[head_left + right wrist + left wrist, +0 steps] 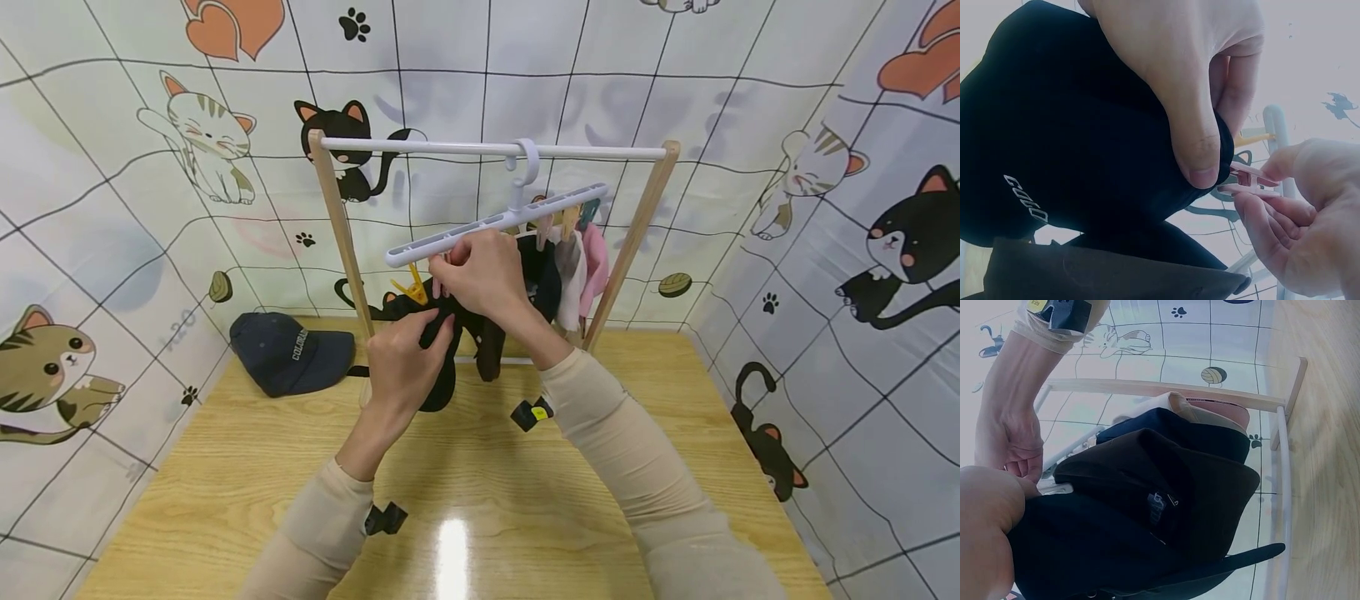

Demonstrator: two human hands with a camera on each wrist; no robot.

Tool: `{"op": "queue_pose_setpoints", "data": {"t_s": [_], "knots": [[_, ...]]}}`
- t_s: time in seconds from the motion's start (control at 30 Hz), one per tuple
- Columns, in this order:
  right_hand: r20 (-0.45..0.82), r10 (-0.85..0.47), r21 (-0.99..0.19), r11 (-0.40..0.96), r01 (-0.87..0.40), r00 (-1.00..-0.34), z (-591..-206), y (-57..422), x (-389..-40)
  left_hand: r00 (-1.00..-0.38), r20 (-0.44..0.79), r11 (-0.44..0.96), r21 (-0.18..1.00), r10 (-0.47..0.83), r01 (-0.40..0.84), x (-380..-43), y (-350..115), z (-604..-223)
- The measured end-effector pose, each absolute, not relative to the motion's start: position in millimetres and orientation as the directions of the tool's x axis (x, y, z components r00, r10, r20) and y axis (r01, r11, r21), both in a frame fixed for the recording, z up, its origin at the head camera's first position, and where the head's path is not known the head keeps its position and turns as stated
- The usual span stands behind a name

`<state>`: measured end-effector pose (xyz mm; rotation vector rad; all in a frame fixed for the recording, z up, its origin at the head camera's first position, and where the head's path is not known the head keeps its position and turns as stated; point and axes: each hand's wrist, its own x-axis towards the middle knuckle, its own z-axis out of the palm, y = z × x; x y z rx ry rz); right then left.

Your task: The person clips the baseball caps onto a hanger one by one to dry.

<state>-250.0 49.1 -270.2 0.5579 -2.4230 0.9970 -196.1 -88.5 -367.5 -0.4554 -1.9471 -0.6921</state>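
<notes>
My left hand [405, 357] pinches the edge of a dark cap [441, 379] between thumb and fingers. In the right wrist view this cap [1079, 125] shows white lettering on its side. My right hand [487, 271] pinches a pink clothespin [1250, 181] at the cap's edge, just below the lowered left end of a pale hanger [450, 236]. Whether the clothespin's tips touch the cloth I cannot tell. Beside it a yellow clothespin [412, 287] hangs from the hanger. A dark brown cap [1210, 494] hangs right behind the held cap.
The hanger hooks over a white bar [600, 152] of a wooden-sided rack [633, 237], tilted up to the right. Further caps, including a pink one [596, 271], hang at its right from clothespins. A navy cap [273, 354] lies on the wooden table [525, 508] at left.
</notes>
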Motion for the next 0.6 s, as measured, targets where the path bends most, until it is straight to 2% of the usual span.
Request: {"op": "queue_pose_setpoints", "data": {"t_s": [0.6], "knots": [[0.557,-0.160,-0.553,0.661,-0.508,-0.815,-271.3,50.9,-249.0,-0.436,0.900,0.787,0.253,0.022,0.562,-197.9,-84.8,-363.7]]}}
